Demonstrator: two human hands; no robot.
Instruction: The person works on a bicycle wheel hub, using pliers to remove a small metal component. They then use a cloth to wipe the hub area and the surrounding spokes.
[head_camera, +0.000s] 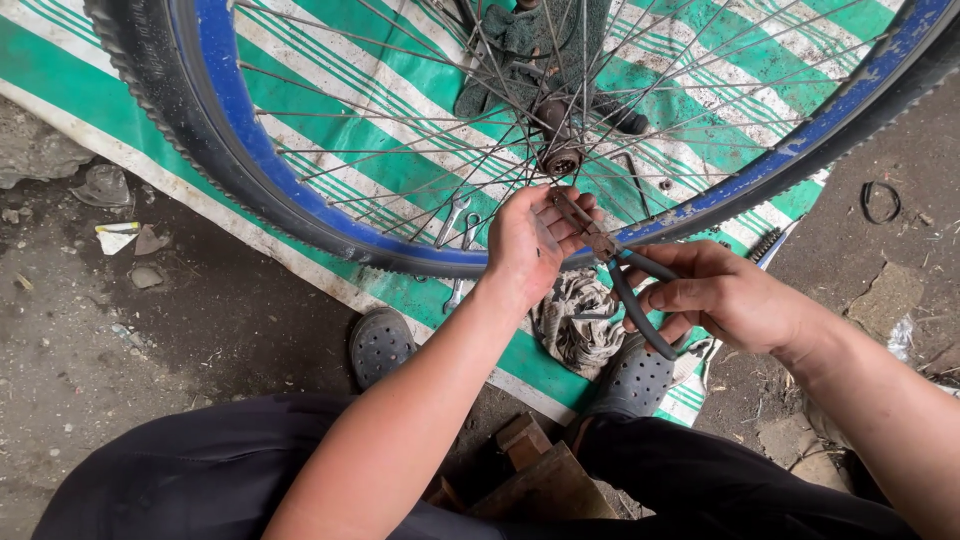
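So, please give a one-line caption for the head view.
Right hand holds pliers at a spoke beside the left hand, wheel on a mat.

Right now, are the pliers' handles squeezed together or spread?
Spread: the pliers' two dark handles diverge in the right hand.

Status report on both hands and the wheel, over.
Right hand grips pliers by dark handles. Left hand pinches at plier tip beside spokes. Blue-rimmed wheel upright; rag underneath.

Left hand (532, 240) raised, palm toward the face, fingers loosely curled, right hand (722, 296) fisted, both forearms extended forward
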